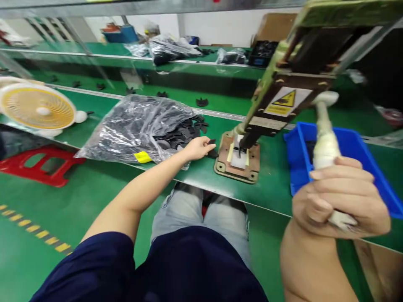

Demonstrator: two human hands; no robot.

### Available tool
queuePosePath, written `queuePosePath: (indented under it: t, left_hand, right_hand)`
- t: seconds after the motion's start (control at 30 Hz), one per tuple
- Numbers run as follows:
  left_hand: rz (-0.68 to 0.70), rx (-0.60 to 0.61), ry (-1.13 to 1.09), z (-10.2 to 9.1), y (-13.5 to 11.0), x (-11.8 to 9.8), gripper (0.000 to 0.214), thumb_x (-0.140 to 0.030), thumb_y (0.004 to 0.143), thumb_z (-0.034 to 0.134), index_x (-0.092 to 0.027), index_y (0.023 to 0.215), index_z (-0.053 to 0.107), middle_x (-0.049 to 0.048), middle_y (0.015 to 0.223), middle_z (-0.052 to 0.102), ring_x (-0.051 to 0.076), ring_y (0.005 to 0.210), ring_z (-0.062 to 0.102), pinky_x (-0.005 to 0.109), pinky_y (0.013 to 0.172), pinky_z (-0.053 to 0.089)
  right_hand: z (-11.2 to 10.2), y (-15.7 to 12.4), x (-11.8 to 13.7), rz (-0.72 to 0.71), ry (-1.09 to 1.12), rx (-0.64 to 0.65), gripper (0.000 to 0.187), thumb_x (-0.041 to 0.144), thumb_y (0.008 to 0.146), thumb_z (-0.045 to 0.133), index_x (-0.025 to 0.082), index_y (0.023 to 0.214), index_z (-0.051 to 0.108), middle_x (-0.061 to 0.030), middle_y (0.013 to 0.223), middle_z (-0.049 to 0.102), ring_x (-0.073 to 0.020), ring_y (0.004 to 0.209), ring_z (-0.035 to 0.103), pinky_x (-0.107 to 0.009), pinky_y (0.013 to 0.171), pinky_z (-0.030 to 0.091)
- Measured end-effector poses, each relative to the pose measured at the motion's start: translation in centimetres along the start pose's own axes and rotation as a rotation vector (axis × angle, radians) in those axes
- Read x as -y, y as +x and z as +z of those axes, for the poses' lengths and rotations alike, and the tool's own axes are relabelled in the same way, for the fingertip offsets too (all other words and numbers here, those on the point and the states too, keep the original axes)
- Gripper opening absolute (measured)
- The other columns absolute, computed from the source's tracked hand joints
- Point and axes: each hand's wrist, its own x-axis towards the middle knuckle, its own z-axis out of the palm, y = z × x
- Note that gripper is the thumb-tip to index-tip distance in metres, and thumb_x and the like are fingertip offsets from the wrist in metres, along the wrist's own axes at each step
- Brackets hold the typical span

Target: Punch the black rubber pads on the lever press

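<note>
My left hand (199,148) pinches a small flat black part (213,147) just left of the press base (223,161). My right hand (343,199) is wrapped around the pale, tape-covered lever handle (324,138) of the hand press (277,96). Under the press ram lies a light-coloured fixture (238,159) with something dark at its middle, too small to make out. Beside my left hand, a clear plastic bag (132,121) lies with its mouth toward the press, and many black parts (179,134) spill from it.
A blue bin (355,140) stands right of the press, partly behind my right hand. Several black pieces (201,102) lie along the green strip behind the bench. At the left are a yellow-and-white fan (40,107) and a red plastic stool (47,167). Bagged parts (173,46) occupy the back shelf.
</note>
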Motion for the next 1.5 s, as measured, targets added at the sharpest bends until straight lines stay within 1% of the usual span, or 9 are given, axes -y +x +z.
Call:
queuePosePath:
  t: [0.03,0.1,0.2,0.3,0.5,0.63,0.87,1.13,1.5]
  left_hand:
    - [-0.012,0.015,-0.043,0.0,0.3,0.2,0.029,-0.044,0.101,0.068,-0.021,0.087,0.059,-0.0038,0.064,0.064,0.012,0.053,0.059,0.023,0.054,0.042]
    - [-0.022,0.052,-0.111,0.0,0.4,-0.4,0.030,-0.046,0.100,0.070,-0.021,0.089,0.058,-0.0036,0.064,0.063,0.012,0.054,0.059,0.022,0.055,0.042]
    - [-0.012,0.116,-0.157,0.4,0.4,-2.2,0.032,-0.046,0.099,0.070,-0.021,0.087,0.057,-0.0027,0.064,0.062,0.012,0.054,0.059,0.022,0.054,0.043]
    - [0.010,0.149,-0.162,1.6,1.2,-3.7,0.033,-0.048,0.096,0.072,-0.020,0.084,0.058,-0.0028,0.064,0.061,0.012,0.053,0.056,0.023,0.054,0.041]
    - [0.100,0.142,-0.068,3.7,3.6,-4.0,0.036,-0.051,0.094,0.072,-0.018,0.082,0.064,-0.0030,0.064,0.058,0.012,0.056,0.049,0.025,0.056,0.034]
    - [0.138,0.105,0.031,3.4,3.8,-4.3,0.039,-0.053,0.095,0.071,-0.018,0.081,0.064,-0.0013,0.068,0.061,0.013,0.060,0.052,0.026,0.058,0.036]
    - [0.030,0.245,-0.134,3.0,3.0,-5.1,0.027,-0.044,0.099,0.073,-0.019,0.105,0.063,-0.0017,0.066,0.065,0.014,0.052,0.061,0.024,0.055,0.043]
    - [0.008,0.284,-0.142,3.0,3.8,-4.8,0.030,-0.045,0.097,0.077,-0.019,0.093,0.063,-0.0017,0.062,0.063,0.013,0.051,0.059,0.024,0.053,0.044]
    - [-0.033,0.376,-0.265,2.7,4.1,-4.9,0.031,-0.042,0.098,0.079,-0.017,0.096,0.061,-0.0011,0.061,0.065,0.011,0.050,0.065,0.021,0.050,0.050]
  right_hand:
    - [-0.3,0.3,0.0,-0.104,0.020,-0.002,0.050,0.058,0.086,0.078,0.024,0.060,0.053,0.0065,0.055,0.058,-0.0133,0.066,0.069,-0.047,0.096,0.061]
    - [0.0,0.6,0.2,-0.210,0.063,0.002,0.053,0.051,0.088,0.076,0.023,0.056,0.046,0.0067,0.051,0.054,-0.0134,0.063,0.069,-0.050,0.094,0.059]
    - [1.0,0.8,0.8,-0.169,0.059,0.029,0.050,0.047,0.090,0.074,0.022,0.058,0.045,0.0060,0.056,0.056,-0.0133,0.069,0.069,-0.050,0.095,0.058]
    - [1.1,0.8,1.4,-0.172,0.060,0.044,0.048,0.045,0.091,0.072,0.021,0.060,0.045,0.0059,0.057,0.056,-0.0135,0.071,0.068,-0.051,0.095,0.057]
    - [0.6,0.8,1.8,-0.158,0.027,0.090,0.046,0.045,0.094,0.069,0.022,0.061,0.046,0.0057,0.060,0.057,-0.0141,0.073,0.068,-0.052,0.098,0.057]
    - [0.4,0.8,1.8,-0.156,0.025,0.108,0.047,0.045,0.095,0.069,0.022,0.062,0.047,0.0059,0.062,0.059,-0.0143,0.074,0.069,-0.053,0.098,0.057]
    - [0.2,0.7,1.4,-0.170,0.037,0.084,0.047,0.046,0.094,0.072,0.023,0.061,0.048,0.0051,0.059,0.057,-0.0148,0.071,0.069,-0.051,0.097,0.059]
    - [0.2,0.5,1.3,-0.155,0.001,0.075,0.046,0.050,0.093,0.070,0.025,0.060,0.049,0.0062,0.057,0.054,-0.0147,0.068,0.068,-0.051,0.096,0.060]
    - [-0.2,0.5,0.7,-0.199,0.052,0.107,0.048,0.046,0.093,0.071,0.023,0.061,0.044,0.0061,0.061,0.055,-0.0134,0.073,0.068,-0.049,0.098,0.059]
